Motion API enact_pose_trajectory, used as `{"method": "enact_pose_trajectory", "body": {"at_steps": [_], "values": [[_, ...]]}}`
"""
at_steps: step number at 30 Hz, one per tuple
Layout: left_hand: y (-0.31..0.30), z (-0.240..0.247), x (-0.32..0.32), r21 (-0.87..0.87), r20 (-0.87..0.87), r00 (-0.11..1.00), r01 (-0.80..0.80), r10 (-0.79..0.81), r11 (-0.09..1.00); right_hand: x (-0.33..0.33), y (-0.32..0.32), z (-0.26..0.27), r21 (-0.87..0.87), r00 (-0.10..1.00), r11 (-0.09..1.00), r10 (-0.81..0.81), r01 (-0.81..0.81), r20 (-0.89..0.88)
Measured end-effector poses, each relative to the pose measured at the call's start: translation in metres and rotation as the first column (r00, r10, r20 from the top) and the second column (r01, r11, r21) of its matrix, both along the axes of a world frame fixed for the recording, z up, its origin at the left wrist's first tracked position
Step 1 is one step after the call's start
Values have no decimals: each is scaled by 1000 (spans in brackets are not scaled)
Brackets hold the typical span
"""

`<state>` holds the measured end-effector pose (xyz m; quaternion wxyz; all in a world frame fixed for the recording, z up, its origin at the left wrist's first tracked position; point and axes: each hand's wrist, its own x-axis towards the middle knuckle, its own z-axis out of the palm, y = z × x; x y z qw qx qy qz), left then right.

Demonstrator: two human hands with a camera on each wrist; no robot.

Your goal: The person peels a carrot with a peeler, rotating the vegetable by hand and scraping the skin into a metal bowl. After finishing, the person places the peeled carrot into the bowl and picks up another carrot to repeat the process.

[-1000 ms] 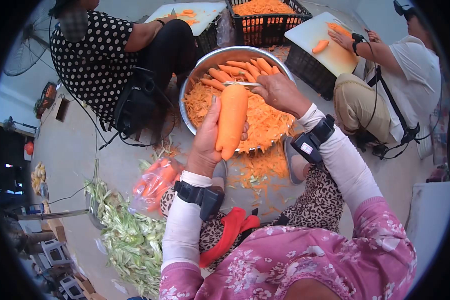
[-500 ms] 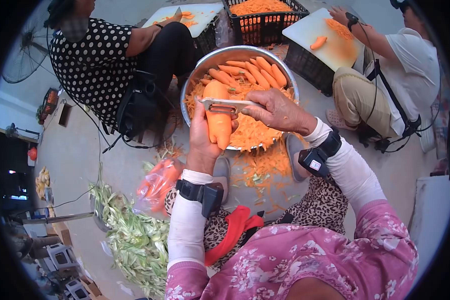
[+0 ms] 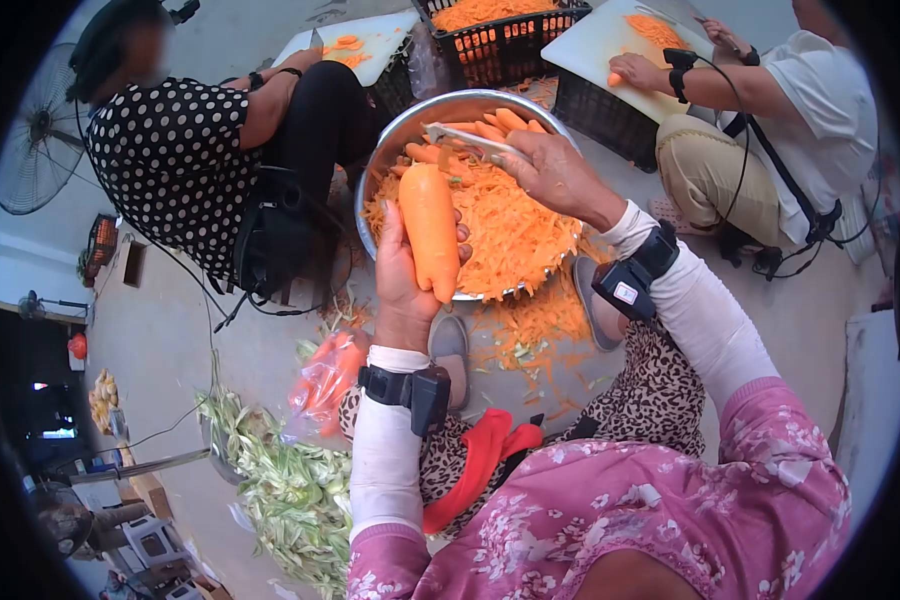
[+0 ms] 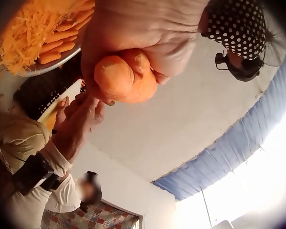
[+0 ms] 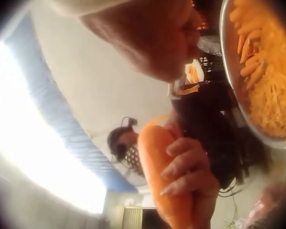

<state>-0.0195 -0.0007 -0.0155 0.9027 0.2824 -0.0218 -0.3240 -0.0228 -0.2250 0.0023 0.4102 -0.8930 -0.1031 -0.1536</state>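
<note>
A thick peeled-looking carrot (image 3: pixel 428 225) stands nearly upright in my left hand (image 3: pixel 398 285), its narrow knobbly end toward me. The fingers wrap its side, as the right wrist view of the carrot (image 5: pixel 157 157) also shows. My right hand (image 3: pixel 562 178) grips a peeler (image 3: pixel 465 138) by its handle. The peeler is raised just past the carrot's thick far end, over the metal basin (image 3: pixel 402 125). In the right wrist view a strip of orange peel (image 5: pixel 188 89) hangs by the peeler. Whole carrots (image 3: pixel 515 120) and a heap of orange peelings (image 3: pixel 525 225) fill the basin.
Carrot scraps (image 3: pixel 530 325) litter the floor before the basin. A plastic bag of carrots (image 3: pixel 325 380) and a pile of green husks (image 3: pixel 290 480) lie to the left. Two people sit ahead at cutting boards (image 3: pixel 595 50), with a black crate (image 3: pixel 505 55) between them.
The peeler lay across the carrot half a second ago and is now lifted away past its far end. The person at right has brought a hand back to a carrot on the board.
</note>
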Motion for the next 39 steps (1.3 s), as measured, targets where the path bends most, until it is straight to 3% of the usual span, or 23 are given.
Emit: {"method": "enact_pose_trajectory", "body": {"at_steps": [1, 4, 5, 7, 9, 11, 15, 17, 18, 19, 22, 23, 25, 29, 31, 34, 37, 39], "values": [[0, -2, 1, -37, -10, 1000, -18, 18, 999, -7, 4, 3, 1, 1000, 1000, -4, 4, 0], [1, -2, 3, -45, -17, 999, -33, 32, 998, -27, 21, 20, 25, 973, 974, 227, -226, -41], [1, 1, 1, -42, -19, 999, -36, 36, 998, -29, 26, 18, 28, 972, 973, 230, -229, -41], [-6, 16, -6, 134, -128, 979, -143, 160, 981, -31, 32, 12, -37, 935, 935, 354, -353, 24], [-4, 12, -5, 139, -138, 977, -144, 163, 980, -29, 34, 9, -10, 936, 937, 348, -348, 53], [2, -4, 0, 49, -69, 994, -82, 85, 995, -24, 31, 9, -143, 972, 963, 232, -227, 22], [3, -10, -2, 44, -25, 999, 25, -23, 999, 0, 13, -11, -144, 993, 989, 59, -44, 102], [-2, 3, -10, 48, 35, 994, 98, -100, 994, 12, -5, -29, -323, 973, 946, -97, 24, -211], [-2, 0, -6, 126, 55, 998, 32, -39, 992, 12, -8, -28, -233, 984, 972, -80, 41, -161], [-1, -2, -5, 116, 50, 998, 20, -26, 993, 12, -8, -28, -242, 984, 970, -70, 28, -165], [1, -2, -1, 63, -20, 999, -28, 29, 998, 6, -6, -16, -141, 999, 990, 6, -1, 36], [1, -3, -1, 69, -20, 1000, -19, 20, 997, 0, 1, -15, -136, 999, 991, -4, 8, 35], [1, -5, 0, 55, -68, 996, -54, 57, 997, -10, 16, -10, 34, 995, 995, 95, -94, -25], [2, -5, 1, 24, -96, 993, -67, 69, 997, -22, 28, -2, 45, 979, 979, 200, -199, -36], [2, -5, 1, 66, -110, 982, -149, 156, 987, -25, 31, -4, 45, 973, 972, 231, -231, -3], [6, -7, 5, 120, -129, 979, -143, 158, 982, -29, 34, -3, 61, 921, 920, 389, -387, -8], [9, -14, 7, 3, -88, 994, -57, 58, 998, -25, 31, 0, -15, 947, 948, 319, -319, 21], [10, -16, 8, 36, -86, 995, -47, 50, 998, -17, 30, -3, -37, 966, 966, 258, -257, 25]]}}
